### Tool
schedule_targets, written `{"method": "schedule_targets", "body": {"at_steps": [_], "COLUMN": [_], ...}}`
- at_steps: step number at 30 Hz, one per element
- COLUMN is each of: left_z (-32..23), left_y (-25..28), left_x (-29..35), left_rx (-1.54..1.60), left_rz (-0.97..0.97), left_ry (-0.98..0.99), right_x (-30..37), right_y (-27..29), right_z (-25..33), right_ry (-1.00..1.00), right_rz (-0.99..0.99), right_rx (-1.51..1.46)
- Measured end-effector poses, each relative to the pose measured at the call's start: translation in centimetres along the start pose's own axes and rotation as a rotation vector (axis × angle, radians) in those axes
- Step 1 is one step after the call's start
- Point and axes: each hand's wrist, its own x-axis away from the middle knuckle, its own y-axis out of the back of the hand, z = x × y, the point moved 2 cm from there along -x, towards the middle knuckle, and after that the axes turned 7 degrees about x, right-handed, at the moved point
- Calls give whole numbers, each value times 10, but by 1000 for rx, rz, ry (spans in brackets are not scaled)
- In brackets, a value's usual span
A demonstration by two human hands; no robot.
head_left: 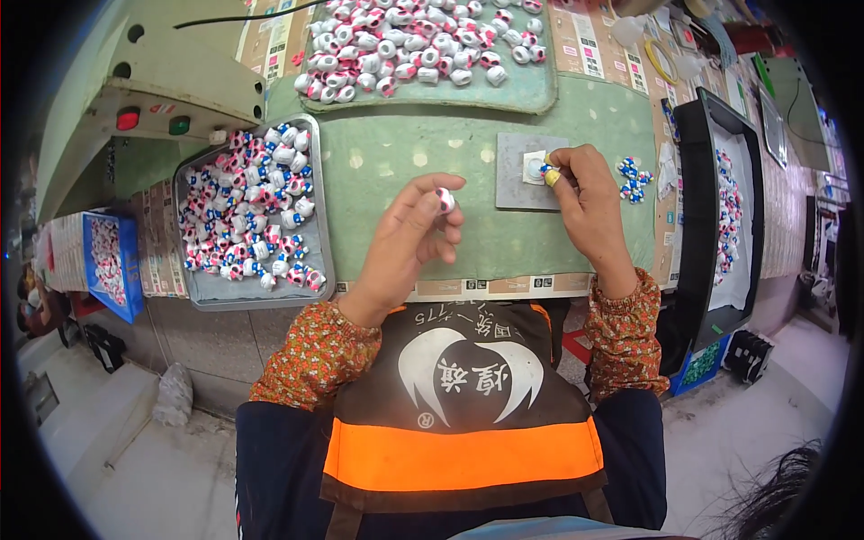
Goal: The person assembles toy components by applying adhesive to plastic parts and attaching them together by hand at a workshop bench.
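head: 1 fisheye view | from above, facing down | near green worktable [405,162] | edges bent

Bright, even overhead light; soft shadows; fisheye bends edges toward a black rim; far corners perhaps slightly blurred.

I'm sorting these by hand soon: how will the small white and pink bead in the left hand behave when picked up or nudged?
The bead sits pinched between fingertips of the left hand, so it is probably light. Its rounded shape suggests it would roll on the table. It looks hard, not floppy.
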Motion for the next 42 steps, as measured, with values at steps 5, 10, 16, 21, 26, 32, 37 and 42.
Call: {"method": "schedule_targets", "body": {"at_steps": [5, 10, 16, 21, 26, 32, 37, 42], "left_z": [18, 29, 30, 31, 36, 43, 49, 54], "left_y": [7, 9, 8, 10, 0, 0, 1, -2], "left_x": [6, 4, 1, -1, -4, -7, -7, -5], "left_rx": [115, 81, 114, 153, 249, 304, 282, 163], "left_rz": [26, 56, -48, 63, 38, 31, 70, 14], "left_ry": [106, 134, 98, 188, 157, 153, 113, 36], "right_x": [-5, -9, -9, -5, 4, 32, 40, 40], "right_y": [-3, -6, 1, 0, -4, -26, -36, -40], "right_z": [4, 11, 19, 12, 19, 45, 61, 71], "right_ry": [77, 155, 81, 69, -80, -141, -85, -53], "right_rz": [-8, -7, -16, -32, -16, 90, 80, 81], "right_rx": [135, 298, 192, 209, 6, -392, -404, -381]}}
